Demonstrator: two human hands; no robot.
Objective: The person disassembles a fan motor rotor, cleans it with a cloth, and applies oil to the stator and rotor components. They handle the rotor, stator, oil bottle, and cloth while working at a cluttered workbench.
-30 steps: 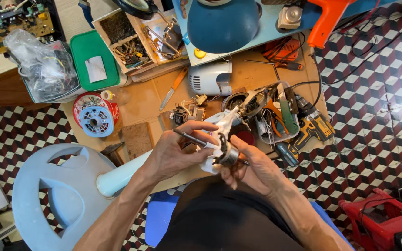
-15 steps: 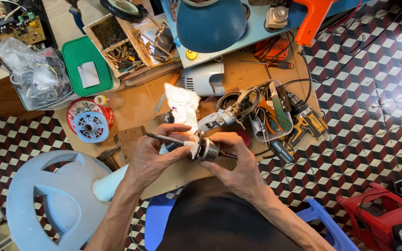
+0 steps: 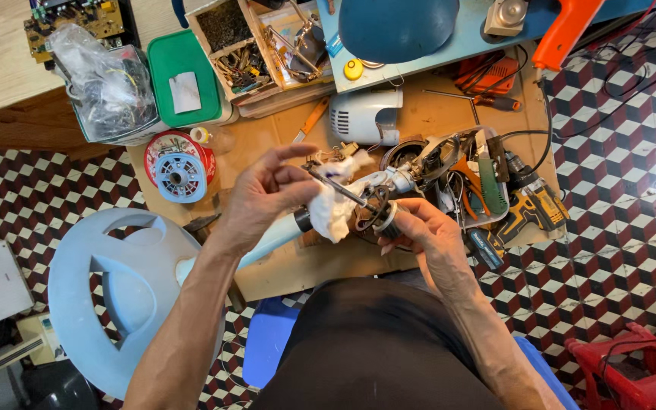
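Crowded workbench [image 3: 434, 114] | left hand [image 3: 263, 193] grip clamps rod [image 3: 339, 190] | right hand [image 3: 427, 235] grip clamps rotor [image 3: 381, 219]

Beyond my work: green plastic lidded box [image 3: 184, 80], yellow-black cordless drill [image 3: 534, 203], white ribbed motor housing [image 3: 364, 116], pale blue fan base [image 3: 115, 292].

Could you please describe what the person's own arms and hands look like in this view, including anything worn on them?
Both arms are bare from elbow to fingertips: no sleeves, gloves, watch or rings show on the left hand or the right hand. The forearms look lean and sinewy. A dark, black-looking garment covers the torso.
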